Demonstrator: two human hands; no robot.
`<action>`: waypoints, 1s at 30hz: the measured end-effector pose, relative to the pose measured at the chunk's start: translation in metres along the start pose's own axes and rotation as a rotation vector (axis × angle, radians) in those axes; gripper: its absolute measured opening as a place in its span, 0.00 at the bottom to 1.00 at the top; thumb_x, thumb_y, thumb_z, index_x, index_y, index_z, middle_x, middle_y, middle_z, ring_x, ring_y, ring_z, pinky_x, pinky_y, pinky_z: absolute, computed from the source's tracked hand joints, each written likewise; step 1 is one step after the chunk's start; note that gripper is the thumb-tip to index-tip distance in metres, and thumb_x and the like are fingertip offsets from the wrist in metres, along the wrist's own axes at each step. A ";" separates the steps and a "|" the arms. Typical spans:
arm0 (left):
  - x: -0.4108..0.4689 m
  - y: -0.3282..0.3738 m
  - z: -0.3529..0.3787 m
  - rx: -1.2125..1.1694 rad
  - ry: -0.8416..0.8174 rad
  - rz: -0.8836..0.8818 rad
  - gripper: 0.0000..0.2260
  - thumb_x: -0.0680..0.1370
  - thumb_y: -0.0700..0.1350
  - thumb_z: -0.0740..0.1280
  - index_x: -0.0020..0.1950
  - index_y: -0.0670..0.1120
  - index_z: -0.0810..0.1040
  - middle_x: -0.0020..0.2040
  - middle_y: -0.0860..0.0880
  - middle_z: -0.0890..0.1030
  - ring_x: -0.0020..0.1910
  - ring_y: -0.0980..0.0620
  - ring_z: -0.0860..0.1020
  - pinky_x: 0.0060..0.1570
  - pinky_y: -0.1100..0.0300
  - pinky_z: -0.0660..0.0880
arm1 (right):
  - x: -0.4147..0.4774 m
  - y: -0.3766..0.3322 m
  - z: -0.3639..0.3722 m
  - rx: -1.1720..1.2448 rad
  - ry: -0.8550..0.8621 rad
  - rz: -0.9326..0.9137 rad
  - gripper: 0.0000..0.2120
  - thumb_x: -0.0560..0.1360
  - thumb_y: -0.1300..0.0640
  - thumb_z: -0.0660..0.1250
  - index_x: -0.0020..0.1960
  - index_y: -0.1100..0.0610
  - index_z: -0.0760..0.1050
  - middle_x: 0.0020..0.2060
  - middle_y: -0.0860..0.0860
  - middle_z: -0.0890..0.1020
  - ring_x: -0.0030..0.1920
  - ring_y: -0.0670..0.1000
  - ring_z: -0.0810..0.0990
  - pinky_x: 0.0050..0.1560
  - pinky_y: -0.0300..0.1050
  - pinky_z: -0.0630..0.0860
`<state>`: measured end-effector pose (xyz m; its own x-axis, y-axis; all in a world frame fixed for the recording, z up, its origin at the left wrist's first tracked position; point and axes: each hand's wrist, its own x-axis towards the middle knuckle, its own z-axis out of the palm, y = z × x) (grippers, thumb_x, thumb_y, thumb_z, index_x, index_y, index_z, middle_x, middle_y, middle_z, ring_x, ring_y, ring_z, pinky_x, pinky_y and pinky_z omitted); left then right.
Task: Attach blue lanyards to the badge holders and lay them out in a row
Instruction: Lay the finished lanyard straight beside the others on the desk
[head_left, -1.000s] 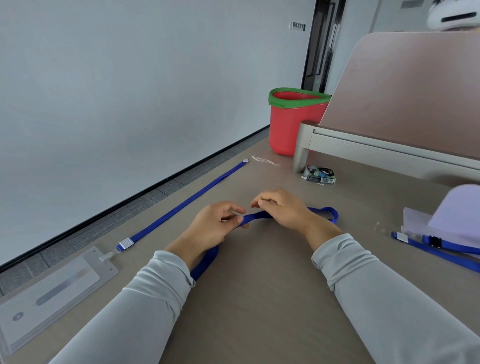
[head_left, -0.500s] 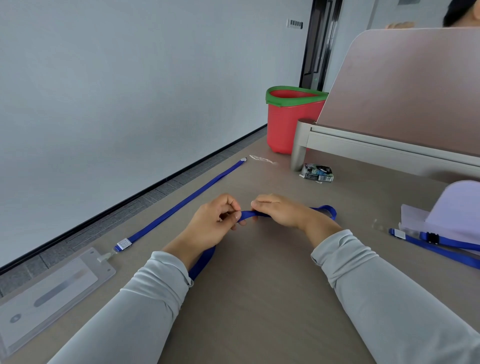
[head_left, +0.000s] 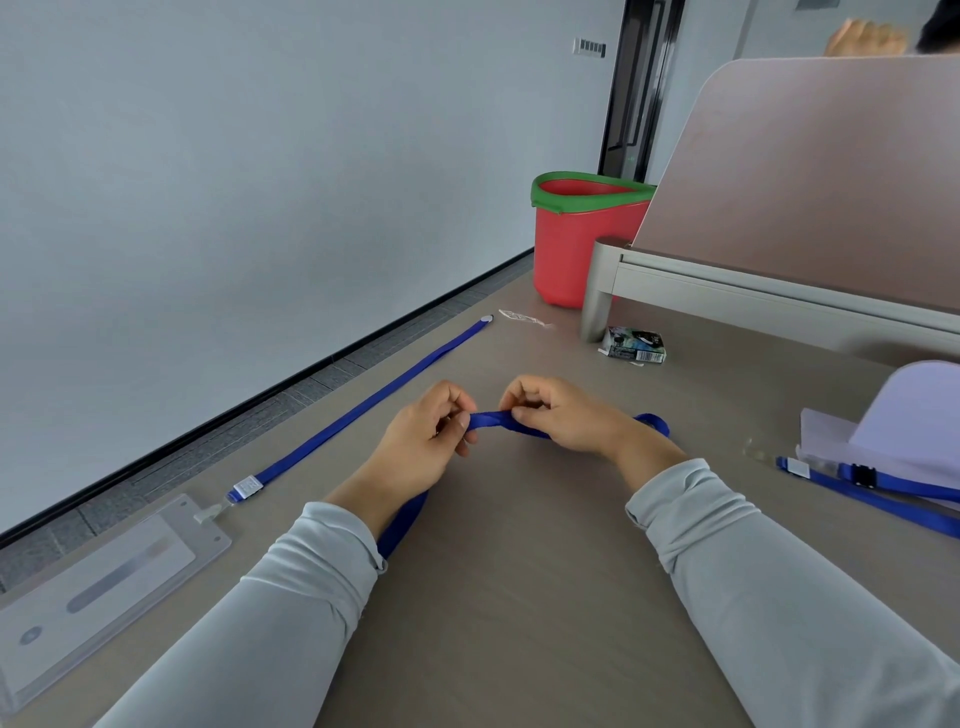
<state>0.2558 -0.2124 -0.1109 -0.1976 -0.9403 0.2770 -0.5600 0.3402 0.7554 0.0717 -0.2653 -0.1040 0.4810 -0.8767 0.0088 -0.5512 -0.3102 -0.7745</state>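
Observation:
At the middle of the table, my left hand (head_left: 423, 441) and my right hand (head_left: 561, 415) both pinch one blue lanyard (head_left: 491, 420), holding a short stretch of it between them. The strap runs on under my left wrist and loops out behind my right wrist. A clear badge holder (head_left: 104, 582) lies at the near left with a straight blue lanyard (head_left: 363, 400) clipped to it and stretched away along the table's left edge. More blue lanyards (head_left: 883, 493) lie at the right beside a pale stack of holders (head_left: 904, 421).
A red bin with a green rim (head_left: 576, 244) stands at the far end, next to a pink desk divider (head_left: 810, 197) on a grey frame. A small printed box (head_left: 634, 345) and a clear wrapper (head_left: 522, 318) lie near them. Another person's hand shows above the divider.
Both hands have kept their grip on the lanyard and lifted slightly, the fingers shifting along the strap. The view has tilted a little.

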 end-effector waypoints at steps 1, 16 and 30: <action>0.000 0.000 0.000 0.007 0.001 0.007 0.05 0.80 0.39 0.57 0.48 0.49 0.70 0.38 0.54 0.78 0.37 0.59 0.78 0.38 0.74 0.71 | 0.000 0.001 -0.001 0.011 0.017 -0.013 0.11 0.78 0.64 0.59 0.44 0.49 0.71 0.44 0.51 0.79 0.37 0.40 0.73 0.42 0.33 0.68; 0.003 -0.004 0.000 0.014 0.158 -0.011 0.07 0.80 0.38 0.55 0.49 0.49 0.69 0.38 0.53 0.75 0.36 0.58 0.75 0.36 0.73 0.71 | -0.002 0.004 -0.002 0.030 0.003 0.015 0.07 0.76 0.56 0.64 0.42 0.53 0.79 0.40 0.50 0.81 0.42 0.47 0.77 0.49 0.43 0.72; 0.007 -0.012 -0.001 0.060 0.138 -0.200 0.08 0.81 0.39 0.54 0.49 0.48 0.71 0.40 0.50 0.76 0.39 0.56 0.75 0.37 0.68 0.70 | -0.024 0.020 -0.035 -0.037 0.129 0.103 0.20 0.78 0.47 0.59 0.32 0.57 0.75 0.35 0.55 0.79 0.38 0.48 0.73 0.49 0.42 0.69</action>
<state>0.2619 -0.2231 -0.1176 0.0315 -0.9779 0.2068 -0.6249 0.1422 0.7677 0.0252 -0.2633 -0.0977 0.3303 -0.9438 0.0138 -0.6192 -0.2277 -0.7515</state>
